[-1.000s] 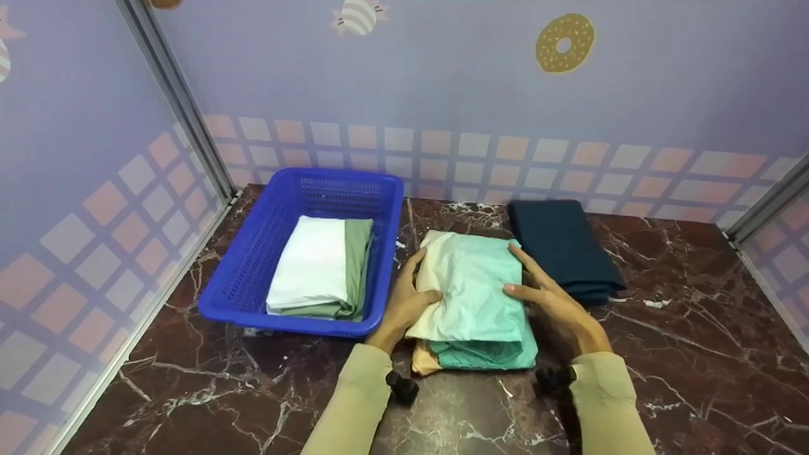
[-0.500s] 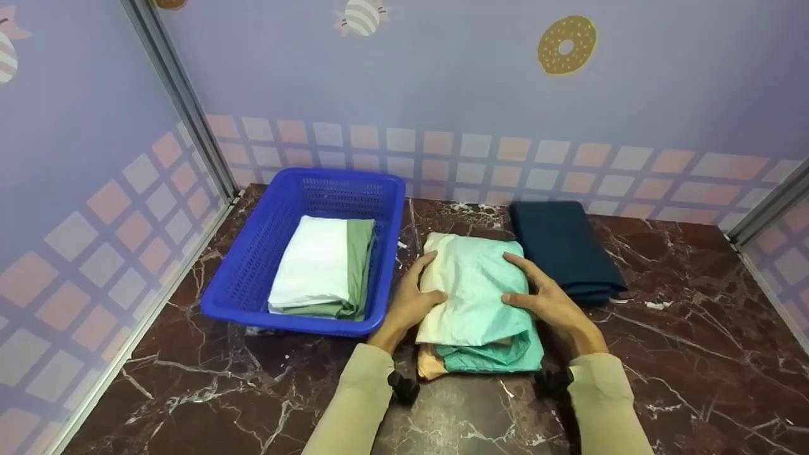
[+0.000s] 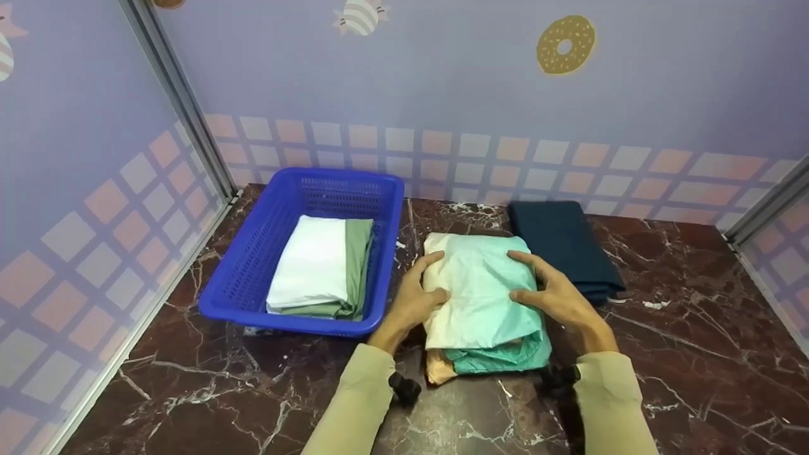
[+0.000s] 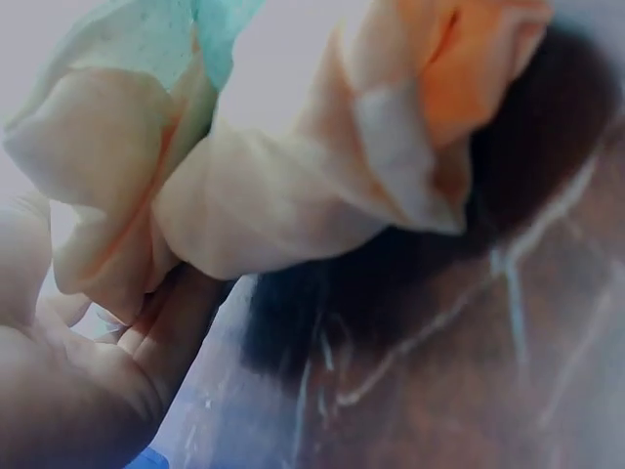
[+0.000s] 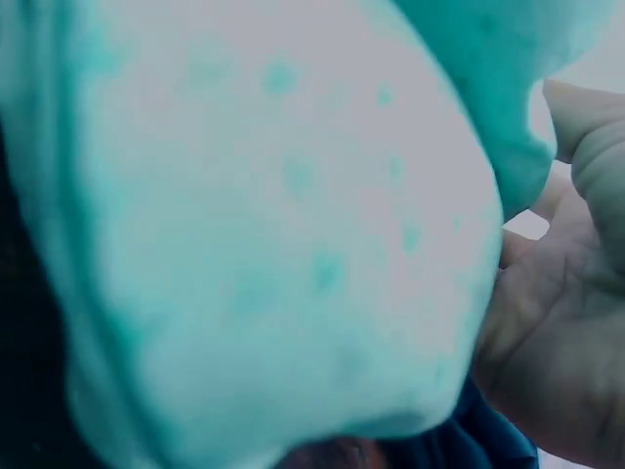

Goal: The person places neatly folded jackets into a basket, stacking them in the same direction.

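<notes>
A folded mint-and-cream cloth lies in front of the person, its lower layers showing orange and deeper green at the near end. My left hand grips its left side, thumb on top and fingers along the edge. On the opposite side my right hand holds it the same way. In the left wrist view, cream layers of the cloth bulge above the left hand's fingers. Close up in the right wrist view, mint fabric with green spots covers part of the right hand.
To the left stands a blue plastic basket holding a folded white cloth and a green one. A folded navy cloth lies at the back right. Patterned panels border the dark marbled table.
The mint-and-cream cloth has shifted slightly right and toward the person, with both hands moving along on its sides. Its near folds have spread a little. The basket and navy cloth have stayed put.
</notes>
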`<state>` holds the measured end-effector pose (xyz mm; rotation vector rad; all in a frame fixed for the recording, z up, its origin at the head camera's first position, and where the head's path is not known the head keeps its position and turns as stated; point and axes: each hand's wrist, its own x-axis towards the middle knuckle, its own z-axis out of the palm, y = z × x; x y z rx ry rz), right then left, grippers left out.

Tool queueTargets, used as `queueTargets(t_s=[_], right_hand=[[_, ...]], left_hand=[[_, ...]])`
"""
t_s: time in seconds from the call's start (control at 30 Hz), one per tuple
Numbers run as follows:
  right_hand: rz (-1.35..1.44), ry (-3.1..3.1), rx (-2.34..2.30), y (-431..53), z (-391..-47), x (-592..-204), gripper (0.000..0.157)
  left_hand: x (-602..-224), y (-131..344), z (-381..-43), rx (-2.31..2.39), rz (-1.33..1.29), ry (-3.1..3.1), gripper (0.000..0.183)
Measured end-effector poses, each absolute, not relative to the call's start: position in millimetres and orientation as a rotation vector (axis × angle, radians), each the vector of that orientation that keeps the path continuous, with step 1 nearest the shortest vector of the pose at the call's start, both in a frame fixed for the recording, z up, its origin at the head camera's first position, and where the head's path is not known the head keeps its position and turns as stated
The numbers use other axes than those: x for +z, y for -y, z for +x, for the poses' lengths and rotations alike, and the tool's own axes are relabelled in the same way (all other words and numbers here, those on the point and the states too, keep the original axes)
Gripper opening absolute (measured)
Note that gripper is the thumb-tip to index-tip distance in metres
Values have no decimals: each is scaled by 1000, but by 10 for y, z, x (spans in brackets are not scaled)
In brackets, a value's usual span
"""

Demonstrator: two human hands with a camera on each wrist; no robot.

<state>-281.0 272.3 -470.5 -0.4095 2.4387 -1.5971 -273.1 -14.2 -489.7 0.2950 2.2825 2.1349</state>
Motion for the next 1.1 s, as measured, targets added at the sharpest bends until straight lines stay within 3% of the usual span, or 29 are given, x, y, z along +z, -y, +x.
queueTargets(t_s=[1.1], right_hand=[[-472, -2532, -1630, -2899, -2614, -4240, 78]], left_hand=[[-4406, 45, -2526, 2153, 440, -2356, 73]])
